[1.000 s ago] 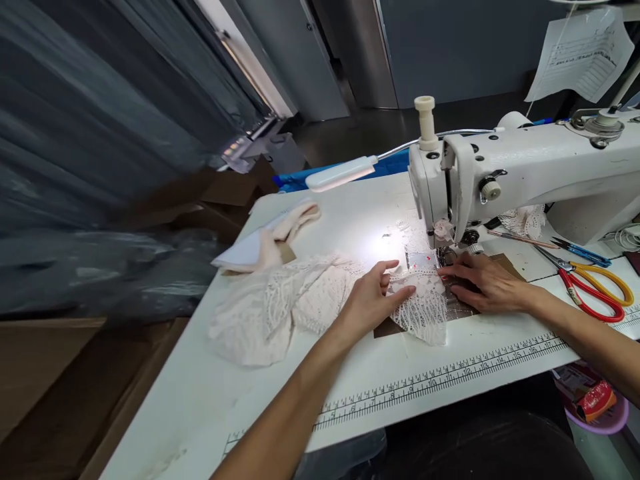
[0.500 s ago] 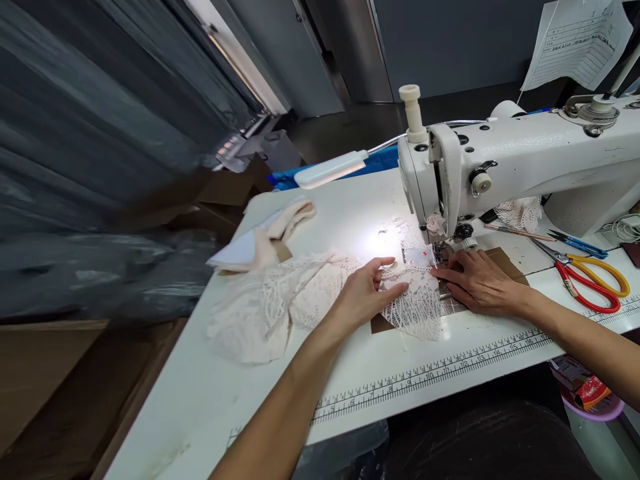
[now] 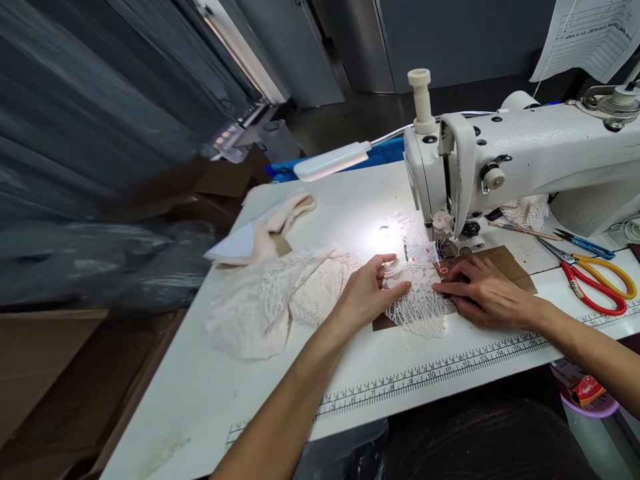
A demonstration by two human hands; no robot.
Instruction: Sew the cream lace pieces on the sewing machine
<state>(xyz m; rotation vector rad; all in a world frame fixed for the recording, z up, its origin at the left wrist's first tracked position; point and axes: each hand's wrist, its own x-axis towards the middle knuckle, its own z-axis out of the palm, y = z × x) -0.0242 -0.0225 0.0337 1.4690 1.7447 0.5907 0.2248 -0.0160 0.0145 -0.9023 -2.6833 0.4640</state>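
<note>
White tabletop [image 3: 200, 400], fringed lace [image 3: 417, 308] between left grip [image 3: 367, 288] and right grip [image 3: 485, 293].

The left hand [image 3: 367, 290] and right hand [image 3: 480, 290] are bare, like both forearms [image 3: 295, 393]; below the worktop [image 3: 200, 400], black fabric [image 3: 480, 433], perhaps clothing, shows dimly.

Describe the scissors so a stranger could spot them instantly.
First find the white sewing machine. On the table before it, right of the person's right hand, lie the scissors. One red and one yellow handle set them apart from the blue tool just behind.
</note>
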